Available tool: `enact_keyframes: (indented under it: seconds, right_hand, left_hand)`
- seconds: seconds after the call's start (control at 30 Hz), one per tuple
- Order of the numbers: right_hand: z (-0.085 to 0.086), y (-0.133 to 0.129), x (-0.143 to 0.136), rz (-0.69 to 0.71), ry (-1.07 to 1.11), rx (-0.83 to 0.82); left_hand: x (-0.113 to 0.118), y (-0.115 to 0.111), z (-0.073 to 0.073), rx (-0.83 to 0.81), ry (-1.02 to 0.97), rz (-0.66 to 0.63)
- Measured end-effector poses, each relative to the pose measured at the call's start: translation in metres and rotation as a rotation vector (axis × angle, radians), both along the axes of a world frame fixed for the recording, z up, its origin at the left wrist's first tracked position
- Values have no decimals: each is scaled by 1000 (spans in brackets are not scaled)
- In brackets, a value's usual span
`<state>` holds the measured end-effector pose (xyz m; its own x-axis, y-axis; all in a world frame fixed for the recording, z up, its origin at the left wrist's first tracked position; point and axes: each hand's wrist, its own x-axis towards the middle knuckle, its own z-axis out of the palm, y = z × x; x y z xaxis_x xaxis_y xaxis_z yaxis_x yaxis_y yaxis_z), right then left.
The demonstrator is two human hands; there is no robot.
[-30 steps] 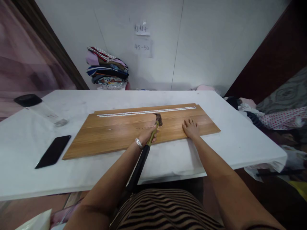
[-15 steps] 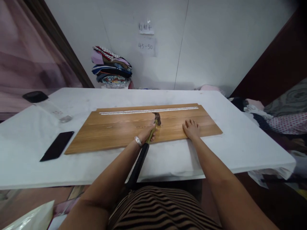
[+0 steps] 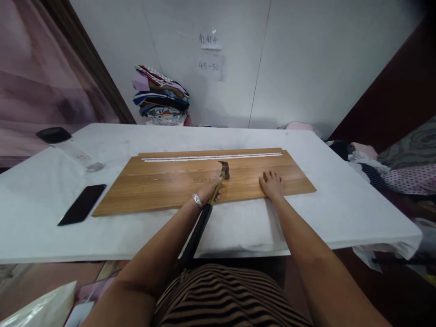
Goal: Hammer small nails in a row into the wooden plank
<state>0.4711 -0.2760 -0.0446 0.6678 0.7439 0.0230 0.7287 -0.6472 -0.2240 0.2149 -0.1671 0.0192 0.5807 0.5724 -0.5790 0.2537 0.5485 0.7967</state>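
Note:
My left hand (image 3: 208, 190), with a silvery band at its wrist, is closed around the hammer (image 3: 199, 231) high on its yellowish shaft. The black grip slants back toward my striped top. The dark claw head is low over the middle of a wooden board (image 3: 160, 197); whether it touches anything there I cannot tell. Just left of the head runs a short row of small nails (image 3: 203, 180) on the board. One loose-looking thin nail (image 3: 156, 179) lies farther left. On the board's right part, my right hand (image 3: 271, 183) rests flat, fingers spread, holding nothing.
Two white marked strips (image 3: 184, 159) lie along the board's far edge. On the white table (image 3: 143, 236), a black phone (image 3: 82, 204) and a clear bottle with a black lid (image 3: 70, 147) are at left. Folded clothes (image 3: 161, 97) are stacked against the wall.
The view has tilted slightly. The hammer head sits a touch lower in the picture; both hands keep their places and the left keeps its hold on the hammer.

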Motion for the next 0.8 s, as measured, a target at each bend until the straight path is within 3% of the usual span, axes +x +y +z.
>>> enact_keyframes:
  seconds: [0.53,0.8]
  right_hand:
    - [-2,0,1,0,-11,12]
    - [-1,0,1,1,-20,-8]
  left_hand:
    - [2,-3,10,-36,59,35]
    - [1,0,3,-35,29,12]
